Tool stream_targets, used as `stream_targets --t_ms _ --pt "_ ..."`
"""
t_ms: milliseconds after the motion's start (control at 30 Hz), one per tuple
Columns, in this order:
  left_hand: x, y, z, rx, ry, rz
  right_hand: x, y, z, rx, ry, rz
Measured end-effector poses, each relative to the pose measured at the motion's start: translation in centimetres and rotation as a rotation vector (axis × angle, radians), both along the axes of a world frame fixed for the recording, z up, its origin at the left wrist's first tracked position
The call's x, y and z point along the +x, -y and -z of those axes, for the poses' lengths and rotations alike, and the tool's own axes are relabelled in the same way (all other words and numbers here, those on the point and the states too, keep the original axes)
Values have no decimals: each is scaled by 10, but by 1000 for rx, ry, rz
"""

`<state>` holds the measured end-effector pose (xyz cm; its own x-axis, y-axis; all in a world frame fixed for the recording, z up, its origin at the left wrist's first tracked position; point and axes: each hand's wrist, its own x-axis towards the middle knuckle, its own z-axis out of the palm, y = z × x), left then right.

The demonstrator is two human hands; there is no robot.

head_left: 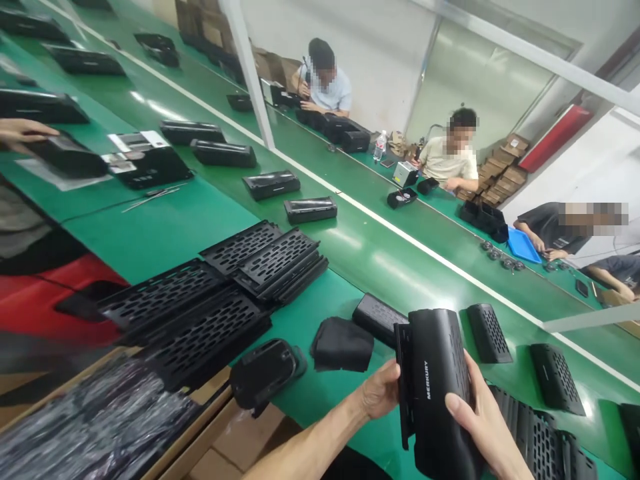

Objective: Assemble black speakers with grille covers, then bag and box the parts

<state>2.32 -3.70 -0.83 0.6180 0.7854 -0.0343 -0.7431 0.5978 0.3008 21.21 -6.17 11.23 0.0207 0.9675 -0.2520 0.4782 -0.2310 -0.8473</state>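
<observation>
Upright in front of me is a black speaker housing (434, 380) with white MERKURY lettering. My right hand (483, 407) is closed round its right side, the thumb across the front. My left hand (383, 390) is closed on a narrow black plastic panel (407, 380), seen nearly edge-on against the housing's left side. Whether the panel is fastened to the housing, I cannot tell. Just behind the left hand lie a pile of dark cloth-like sheets (343, 345) and another black housing (379, 317). Rounded black end caps (265, 373) sit nearer the table's edge.
Stacked slotted black panels (200, 320) lie to the left, above a carton of plastic-wrapped parts (95, 427). More slotted parts (540, 433) lie at right. Several housings (313, 209) stand along the green belt (380, 240). A co-worker's hand (25, 133) works at far left; others sit opposite.
</observation>
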Motion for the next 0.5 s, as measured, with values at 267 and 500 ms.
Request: stream_targets --t_ms 267,500 --pt "6 4 4 82 -23 5 -17 3 -14 -1 82 -99" --pt "6 8 9 71 -34 87 -8 5 -16 -133 143 -203"
